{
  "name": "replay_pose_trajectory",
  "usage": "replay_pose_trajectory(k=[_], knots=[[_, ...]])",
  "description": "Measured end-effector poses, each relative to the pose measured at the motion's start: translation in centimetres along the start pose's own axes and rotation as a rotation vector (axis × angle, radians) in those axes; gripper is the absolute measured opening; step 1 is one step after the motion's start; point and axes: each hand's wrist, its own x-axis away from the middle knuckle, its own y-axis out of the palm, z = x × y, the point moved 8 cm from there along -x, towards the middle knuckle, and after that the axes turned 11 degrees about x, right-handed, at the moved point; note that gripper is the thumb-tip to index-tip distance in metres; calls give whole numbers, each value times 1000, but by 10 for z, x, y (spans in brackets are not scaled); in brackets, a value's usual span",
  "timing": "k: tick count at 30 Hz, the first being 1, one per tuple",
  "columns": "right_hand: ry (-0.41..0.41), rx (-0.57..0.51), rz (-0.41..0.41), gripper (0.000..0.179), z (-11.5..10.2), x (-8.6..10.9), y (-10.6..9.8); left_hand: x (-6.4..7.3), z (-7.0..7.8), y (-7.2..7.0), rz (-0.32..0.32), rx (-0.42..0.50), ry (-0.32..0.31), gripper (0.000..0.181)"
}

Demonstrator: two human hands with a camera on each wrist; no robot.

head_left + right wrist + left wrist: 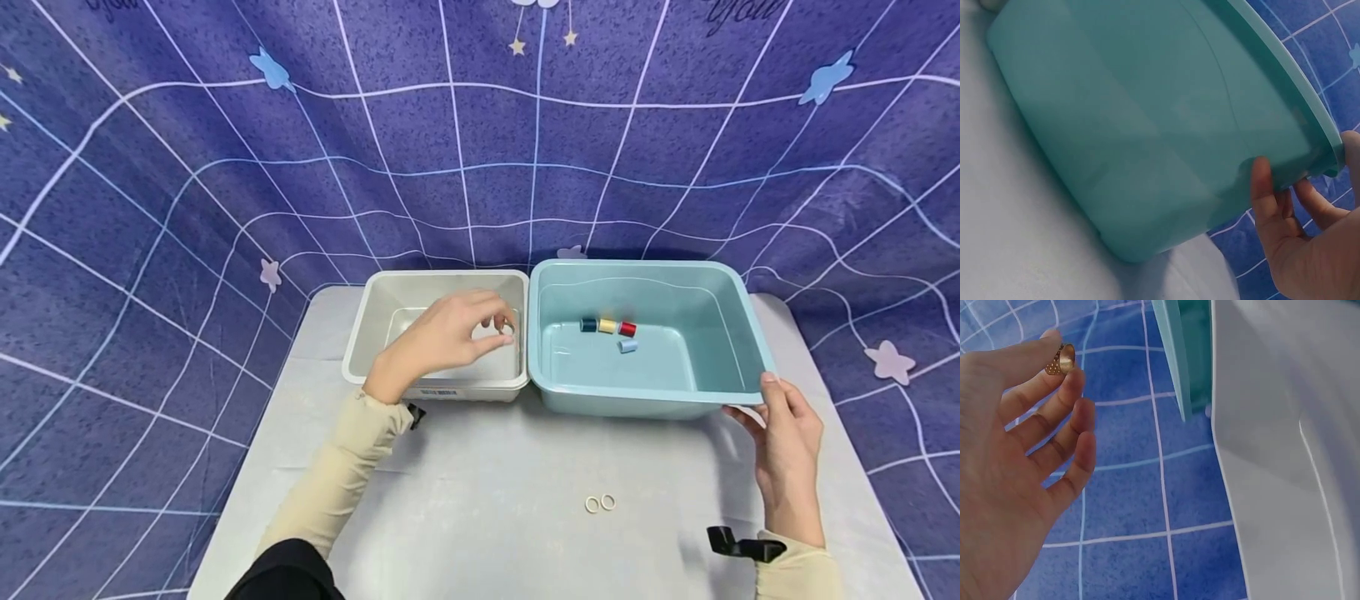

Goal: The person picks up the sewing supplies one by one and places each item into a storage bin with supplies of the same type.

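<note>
My left hand (453,333) is over the pale grey bin (356,333), pinching a small gold thimble (1060,361) between thumb and fingertip. The thimble has a dimpled wall and an open end towards the left wrist camera. My right hand (791,437) grips the near right corner of the larger turquoise bin (645,408), with the thumb at the rim and fingers against the outer wall (1147,137). Inside that bin lie several thread spools: a dark one (588,325), a yellow one (607,326), a red one (627,329) and a light blue one (627,345).
Two small pale rings (600,503) lie side by side on the white-covered table (510,483), in front of the turquoise bin. The two bins stand beside each other near the back edge. A blue gridded curtain (480,142) hangs behind and at the sides.
</note>
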Motion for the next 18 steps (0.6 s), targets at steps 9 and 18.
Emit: replay_pose_trajectory(k=[9,18], knots=[[-9,-3,11,20,-2,-1,-2,-33,-31,-21,-82,-23,-32,10],[-31,11,-28,16,-3,-2,-2,-38,-73,-18,-87,-26,-100,11]])
